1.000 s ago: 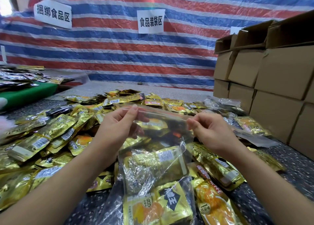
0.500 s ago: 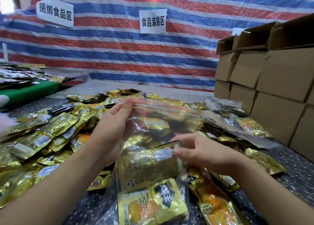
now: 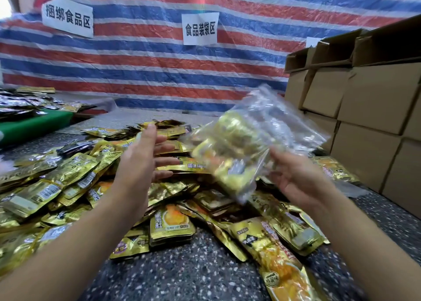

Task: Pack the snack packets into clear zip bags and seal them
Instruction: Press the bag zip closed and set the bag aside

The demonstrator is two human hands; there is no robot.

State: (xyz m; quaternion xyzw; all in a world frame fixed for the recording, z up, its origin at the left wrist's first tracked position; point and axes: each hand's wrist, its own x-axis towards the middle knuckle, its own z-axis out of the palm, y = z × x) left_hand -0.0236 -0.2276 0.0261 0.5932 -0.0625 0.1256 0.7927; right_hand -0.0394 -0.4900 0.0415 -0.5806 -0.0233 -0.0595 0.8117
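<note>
A clear zip bag (image 3: 248, 146) filled with gold snack packets is blurred in the air, tilted, above the heap of loose gold snack packets (image 3: 75, 187). My left hand (image 3: 145, 162) is off the bag to its left, with straight fingers and nothing in it. My right hand (image 3: 296, 177) sits at the bag's lower right corner, palm turned up and fingers loosely spread. Blur hides whether its thumb touches the plastic. The bag's zip edge cannot be made out.
Stacked cardboard boxes (image 3: 369, 100) stand at the right. More empty clear bags (image 3: 303, 139) lie by them. A green board (image 3: 34, 125) with dark packets is at the far left. A striped tarp (image 3: 148, 73) with paper signs forms the back wall. The speckled floor (image 3: 193, 273) lies in front of me.
The filled bag went from hanging in front of me in both hands up and to the right. My left hand let go and opened; my right hand opened beneath it.
</note>
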